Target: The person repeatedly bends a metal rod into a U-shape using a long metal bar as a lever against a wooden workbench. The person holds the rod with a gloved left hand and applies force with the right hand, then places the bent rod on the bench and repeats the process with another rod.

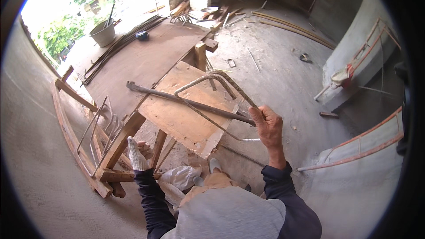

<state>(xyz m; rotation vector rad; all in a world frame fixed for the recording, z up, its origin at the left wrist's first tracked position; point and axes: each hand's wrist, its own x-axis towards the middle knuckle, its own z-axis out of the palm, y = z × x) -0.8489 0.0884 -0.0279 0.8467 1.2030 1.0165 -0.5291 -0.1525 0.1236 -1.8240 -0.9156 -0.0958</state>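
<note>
My bare right hand (268, 126) grips a bent steel rebar stirrup (195, 81) by one side, raised over the end of the workbench. Below the stirrup, a long dark bending bar with a notched end (155, 92) lies slantwise across a plywood board (177, 126). Its near end passes close to my right hand; whether they touch I cannot tell. My left hand (138, 154), in a whitish glove with bare fingertips, is beside the bench's wooden frame. Its thumb stands apart from the fingers, and nothing shows in it.
Several bent rods (92, 135) lean on the wooden frame at left. On the brown bench top (164, 44) are straight rebars (116, 46) and a blue-black tape measure (142, 36); a bucket (103, 34) stands behind. A white sack (179, 176) lies by my feet. Rusty frames (354, 161) stand right.
</note>
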